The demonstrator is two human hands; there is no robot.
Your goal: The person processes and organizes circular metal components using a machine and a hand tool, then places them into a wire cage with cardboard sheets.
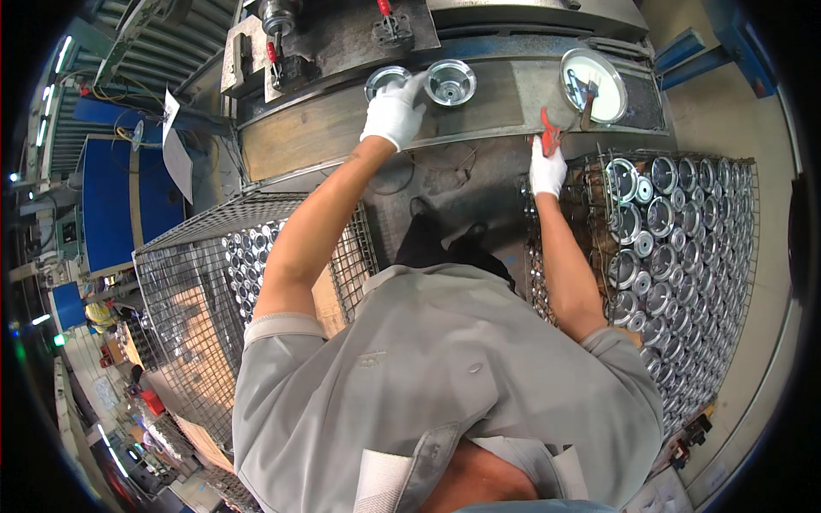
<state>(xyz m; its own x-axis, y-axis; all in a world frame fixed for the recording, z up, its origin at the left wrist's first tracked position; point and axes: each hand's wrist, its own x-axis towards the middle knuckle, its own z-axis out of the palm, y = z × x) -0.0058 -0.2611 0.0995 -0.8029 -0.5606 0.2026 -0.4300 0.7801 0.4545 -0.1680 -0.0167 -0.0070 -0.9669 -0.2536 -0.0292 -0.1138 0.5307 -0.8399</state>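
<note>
My left hand, in a white glove, reaches over the near side of a shiny round metal cup on the bench. Its index finger stretches toward the rim of a second metal cup just to the right, and the thumb stands apart. Whether the glove touches the first cup cannot be made out. At the bench's front edge, my right hand, also gloved, is closed around a small red tool whose exact kind is unclear. Beyond the tool stands a round pan of white liquid with a brush in it.
A metal fixture plate with red-handled toggle clamps lies at the back of the bench. To my right stands a wire cage stacked with shiny metal parts. Another wire cage with similar parts stands at my left.
</note>
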